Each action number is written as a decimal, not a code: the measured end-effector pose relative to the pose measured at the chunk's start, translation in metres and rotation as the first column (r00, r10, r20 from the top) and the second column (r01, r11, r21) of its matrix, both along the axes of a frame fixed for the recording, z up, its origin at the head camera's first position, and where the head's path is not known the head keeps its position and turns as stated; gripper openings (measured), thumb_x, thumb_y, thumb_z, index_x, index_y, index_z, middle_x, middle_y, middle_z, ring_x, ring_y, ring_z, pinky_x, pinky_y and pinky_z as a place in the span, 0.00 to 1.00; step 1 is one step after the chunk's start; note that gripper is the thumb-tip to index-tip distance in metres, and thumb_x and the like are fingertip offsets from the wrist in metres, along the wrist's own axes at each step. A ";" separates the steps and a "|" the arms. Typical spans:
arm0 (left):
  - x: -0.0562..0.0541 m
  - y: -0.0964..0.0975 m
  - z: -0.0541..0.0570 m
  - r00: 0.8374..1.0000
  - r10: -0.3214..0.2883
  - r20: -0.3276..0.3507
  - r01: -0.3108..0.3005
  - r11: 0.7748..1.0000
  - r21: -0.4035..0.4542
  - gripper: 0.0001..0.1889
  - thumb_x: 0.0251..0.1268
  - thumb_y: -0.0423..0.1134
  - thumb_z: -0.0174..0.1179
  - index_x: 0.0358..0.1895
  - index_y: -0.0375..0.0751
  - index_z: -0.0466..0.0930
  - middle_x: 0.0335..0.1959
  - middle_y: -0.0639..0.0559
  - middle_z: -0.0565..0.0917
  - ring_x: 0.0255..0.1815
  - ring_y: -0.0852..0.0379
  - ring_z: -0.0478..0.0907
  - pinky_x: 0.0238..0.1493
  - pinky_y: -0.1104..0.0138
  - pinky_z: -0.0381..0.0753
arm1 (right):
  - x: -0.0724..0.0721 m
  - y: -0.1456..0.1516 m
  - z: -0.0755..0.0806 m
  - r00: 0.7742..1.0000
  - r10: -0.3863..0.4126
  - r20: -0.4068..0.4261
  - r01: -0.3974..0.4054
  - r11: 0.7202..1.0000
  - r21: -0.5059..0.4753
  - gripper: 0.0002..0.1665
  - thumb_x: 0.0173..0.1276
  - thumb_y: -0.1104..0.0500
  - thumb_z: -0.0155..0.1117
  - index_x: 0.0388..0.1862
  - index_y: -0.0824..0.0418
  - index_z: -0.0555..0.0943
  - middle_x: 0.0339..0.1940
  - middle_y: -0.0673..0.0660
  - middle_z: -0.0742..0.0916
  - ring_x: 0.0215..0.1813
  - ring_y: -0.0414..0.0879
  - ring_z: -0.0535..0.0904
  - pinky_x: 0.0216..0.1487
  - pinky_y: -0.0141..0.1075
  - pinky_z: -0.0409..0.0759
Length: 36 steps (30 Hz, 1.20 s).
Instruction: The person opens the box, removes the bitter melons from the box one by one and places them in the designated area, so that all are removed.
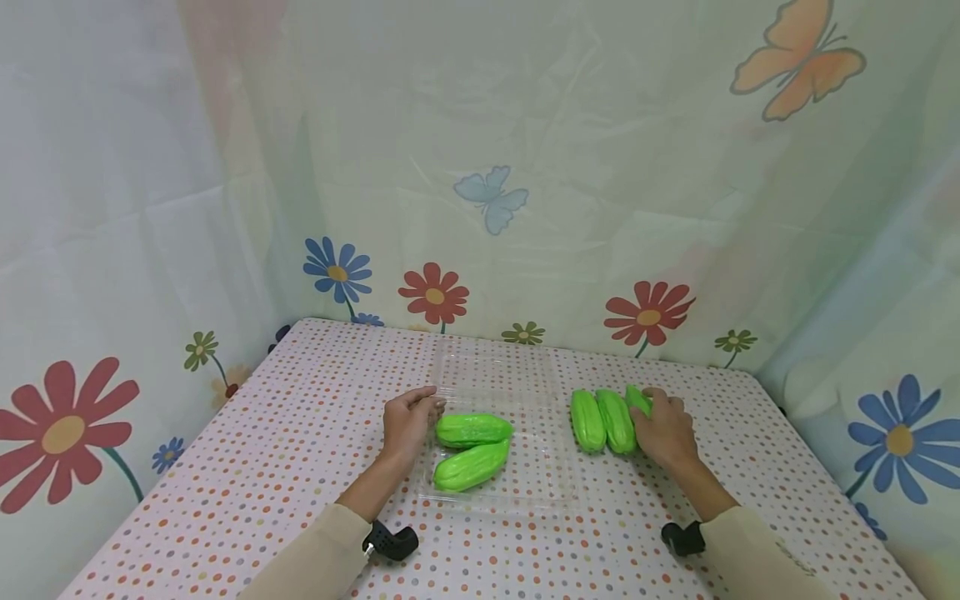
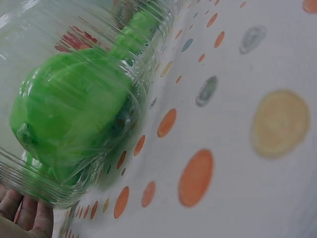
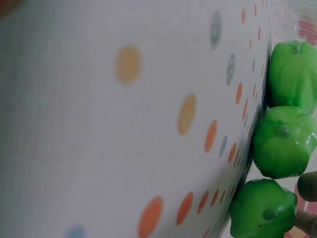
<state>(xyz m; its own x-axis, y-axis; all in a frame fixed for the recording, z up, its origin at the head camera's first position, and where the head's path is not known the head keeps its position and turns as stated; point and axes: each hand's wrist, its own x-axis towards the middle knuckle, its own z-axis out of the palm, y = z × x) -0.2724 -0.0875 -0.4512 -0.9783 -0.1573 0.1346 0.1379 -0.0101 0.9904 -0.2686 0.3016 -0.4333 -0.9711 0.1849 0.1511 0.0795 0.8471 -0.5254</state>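
A clear plastic clamshell box [image 1: 525,492] lies with its lid [image 1: 495,367] folded back. Two glossy green cucumbers [image 1: 472,465] rest in its left part, and one shows large through the box wall [image 2: 69,109] in the left wrist view. At the box's left edge, my left hand [image 1: 408,421] holds the rim with bent fingers. To the right of the box, three more cucumbers [image 1: 588,421] lie side by side. My right hand [image 1: 666,427] grips the rightmost cucumber [image 3: 262,210] between thumb and fingers, covering much of it in the head view.
Everything stands on a table [image 1: 277,433] with a dotted cloth. A flower-printed curtain [image 1: 525,275] encloses the back and sides. Black straps with cameras [image 1: 390,542] sit on both wrists.
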 end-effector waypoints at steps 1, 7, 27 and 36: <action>0.000 0.000 0.000 1.000 -0.001 0.000 0.001 1.000 0.001 0.18 0.74 0.33 0.55 0.60 0.27 0.79 0.48 0.35 0.88 0.52 0.43 0.86 0.48 0.69 0.85 | 0.000 0.000 0.000 1.000 0.000 -0.006 0.000 1.000 -0.001 0.32 0.81 0.55 0.45 0.74 0.75 0.59 0.63 0.83 0.66 0.60 0.79 0.66 0.50 0.67 0.73; 0.002 0.000 0.001 1.000 -0.002 0.001 0.002 1.000 0.002 0.17 0.74 0.33 0.55 0.60 0.27 0.80 0.48 0.35 0.88 0.52 0.42 0.86 0.48 0.67 0.86 | -0.002 -0.001 -0.001 0.998 -0.003 -0.059 0.002 1.000 -0.014 0.30 0.79 0.60 0.46 0.73 0.76 0.61 0.61 0.82 0.69 0.58 0.76 0.69 0.50 0.66 0.74; 0.001 0.000 0.001 1.000 0.003 -0.003 -0.003 1.000 -0.007 0.17 0.74 0.32 0.55 0.60 0.27 0.79 0.46 0.38 0.89 0.51 0.44 0.87 0.50 0.65 0.86 | 0.003 -0.002 0.005 0.998 -0.030 -0.056 0.026 0.998 -0.064 0.33 0.79 0.58 0.44 0.74 0.79 0.58 0.63 0.82 0.69 0.61 0.75 0.70 0.54 0.67 0.73; -0.002 0.000 -0.001 1.000 0.002 -0.002 -0.002 1.000 0.001 0.18 0.74 0.33 0.55 0.60 0.26 0.79 0.48 0.34 0.88 0.52 0.43 0.86 0.50 0.65 0.86 | 0.002 -0.003 0.007 0.996 -0.073 -0.045 0.069 0.995 -0.076 0.35 0.78 0.56 0.45 0.75 0.77 0.58 0.63 0.81 0.69 0.61 0.76 0.70 0.54 0.67 0.74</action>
